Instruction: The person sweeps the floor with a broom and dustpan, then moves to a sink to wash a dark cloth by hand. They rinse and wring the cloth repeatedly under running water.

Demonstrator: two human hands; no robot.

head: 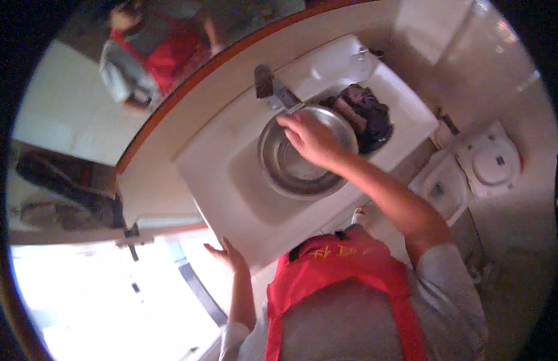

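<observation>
A round stainless steel basin (279, 182) stands in the white washbasin (243, 180), partly under the faucet (264, 83). Over the basin reaches my right hand (313, 140), its fingers curled near the far rim just below the spout. Blur hides whether they grip anything. Against the basin's right side lies a crumpled dark purple cloth (367, 115). My left hand (229, 255) is at the washbasin's near left corner, thumb and fingers apart, holding nothing; whether it touches the edge is unclear.
A brown-framed mirror (71, 104) above the washbasin reflects a person in a red apron. A clear glass or jar (362, 65) stands on the washbasin's back right corner. To the right are a toilet (441, 187) and another white fixture (491, 162). Bright light fills the lower left.
</observation>
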